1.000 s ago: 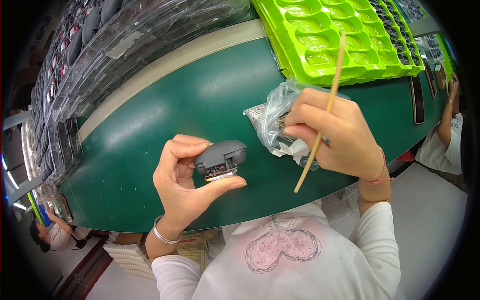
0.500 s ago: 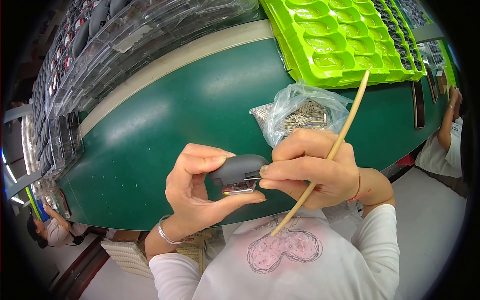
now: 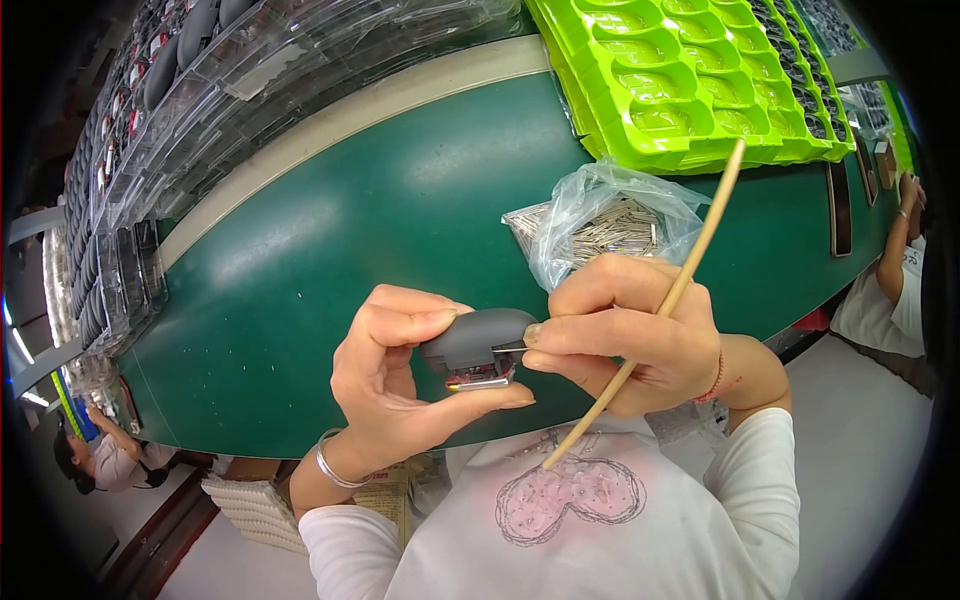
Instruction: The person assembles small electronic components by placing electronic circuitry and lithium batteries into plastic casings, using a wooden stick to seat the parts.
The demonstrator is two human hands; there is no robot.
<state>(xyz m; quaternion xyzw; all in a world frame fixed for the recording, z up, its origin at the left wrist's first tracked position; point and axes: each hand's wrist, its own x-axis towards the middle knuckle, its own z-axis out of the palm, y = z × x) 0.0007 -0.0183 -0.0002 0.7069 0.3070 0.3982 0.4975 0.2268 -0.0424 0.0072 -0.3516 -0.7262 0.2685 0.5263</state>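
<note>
L hand (image 3: pixel 390 375) pinches dark grey case (image 3: pixel 478 338), down & L of clear bag (image 3: pixel 552 250); R hand (image 3: pixel 615 327), at bag a sec ago, now holds thin metal pin (image 3: pixel 510 349) at case's R side, plus wooden stick (image 3: pixel 715 203).

The left hand (image 3: pixel 390 390) grips a dark grey housing (image 3: pixel 478 338). The right hand (image 3: pixel 630 340) holds a thin pin (image 3: pixel 509 349) at the housing's side and a slanting wooden stick (image 3: pixel 688 270); beyond lies a clear bag (image 3: pixel 590 184) of metal pieces (image 3: pixel 620 232).
</note>
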